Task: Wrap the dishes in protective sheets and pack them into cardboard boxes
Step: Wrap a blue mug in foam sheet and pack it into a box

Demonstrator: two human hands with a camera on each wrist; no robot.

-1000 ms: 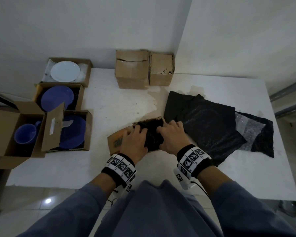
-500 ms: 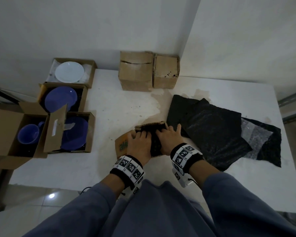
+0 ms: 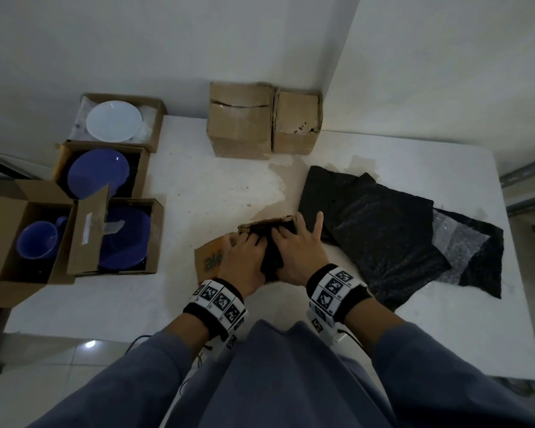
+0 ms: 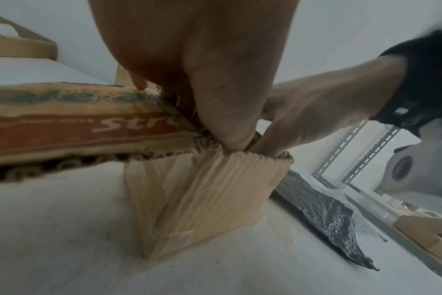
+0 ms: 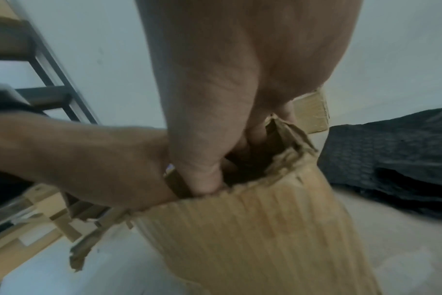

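Inside small box (image 3: 210, 257), both hands' fingers (image 3: 291, 234) on black bundle (image 3: 271, 257)

A bare storage or packing room, by the look of it — plain white walls meeting in a corner at the upper middle of the frame, a white tabletop (image 3: 198, 193) with a worn patch, and pale glossy floor tiles (image 3: 44, 359) at the lower left. Open cardboard boxes (image 3: 118, 125) of dishes line the left edge, two closed cartons (image 3: 241, 118) stand at the back, and slotted metal racking (image 3: 525, 180) shows at the right edge — nothing homely about it.
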